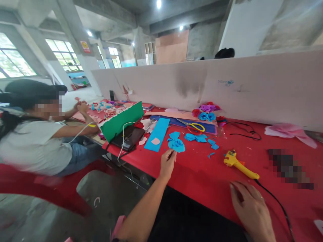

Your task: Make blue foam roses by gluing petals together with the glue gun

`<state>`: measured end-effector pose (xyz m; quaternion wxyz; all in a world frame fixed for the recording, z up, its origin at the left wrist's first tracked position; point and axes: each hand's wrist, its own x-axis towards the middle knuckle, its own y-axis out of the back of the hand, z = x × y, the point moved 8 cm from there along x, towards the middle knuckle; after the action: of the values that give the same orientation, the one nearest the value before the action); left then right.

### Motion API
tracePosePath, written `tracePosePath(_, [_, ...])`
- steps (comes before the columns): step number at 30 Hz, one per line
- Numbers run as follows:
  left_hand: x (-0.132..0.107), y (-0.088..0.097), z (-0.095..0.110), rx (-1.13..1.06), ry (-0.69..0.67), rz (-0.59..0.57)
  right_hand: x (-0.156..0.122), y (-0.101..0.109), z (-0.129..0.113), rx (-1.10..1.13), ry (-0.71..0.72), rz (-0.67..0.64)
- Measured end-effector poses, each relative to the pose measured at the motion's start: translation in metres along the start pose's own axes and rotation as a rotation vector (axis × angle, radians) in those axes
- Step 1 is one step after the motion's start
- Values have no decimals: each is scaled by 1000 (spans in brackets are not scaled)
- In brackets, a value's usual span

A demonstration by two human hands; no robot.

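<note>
Head camera view, looking down at a red tabletop that runs along a white partition. The person's left hand reaches forward, its grip drawn nearly closed with the fingertips at the near edge of a blue foam flower. Whether they actually have hold of it cannot be told. The flower lies flat on the tabletop, just beside a long blue strip and near loose blue petal pieces. The right hand rests palm down, grip open and empty, near the front edge. A yellow glue gun lies just beyond it, and the gun's black cord trails past the hand. Likely risks: a sleeve or wrist catching the cord could drag the gun, and its nozzle, if hot, could burn fingers or mark the foam. A loose pinch could also tear or flatten the soft petals. Yellow-handled scissors lie further back, near finished flowers. A co-worker sits well apart at the left.
</note>
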<state>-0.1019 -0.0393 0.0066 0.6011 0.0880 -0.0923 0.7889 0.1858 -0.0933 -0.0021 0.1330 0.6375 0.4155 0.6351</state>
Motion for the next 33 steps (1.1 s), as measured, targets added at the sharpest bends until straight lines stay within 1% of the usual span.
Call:
tracePosePath(2, [0,2,-6,1,31,-8,0,0,0,-17,7,-1])
tracePosePath(5, [0,0,-16,9,71,-47,0,-1,-1,-39,43,2])
tracePosePath(8, [1,-4,-22,88,83,-86,-1,-2,-1,-66,65,5])
tracePosePath(12, [-1,-15,-17,235,23,-187,-3,-3,0,-69,83,4])
tracePosePath(14, [-2,-18,-13,271,-16,-209,-4,-5,1,-75,84,0])
tracePosePath(16, [-2,-16,-12,283,-5,-195,-5,-7,3,-89,79,-3])
tracePosePath(18, [-1,-10,-17,268,66,-144,-5,-8,3,-98,89,6])
tracePosePath(20, [-1,-3,-21,209,133,-79,-5,-8,2,-95,108,8])
tracePosePath(22, [-1,1,-21,121,158,-41,-4,-8,3,-83,108,4])
tracePosePath(25, [-2,1,-19,46,155,-37,-4,-9,5,-56,79,-11])
tracePosePath(29, [-3,0,-17,90,129,-45,-5,-10,6,-54,33,-32])
tracePosePath(33, [-4,-1,-20,109,109,-61,-6,-10,7,-40,-15,-48])
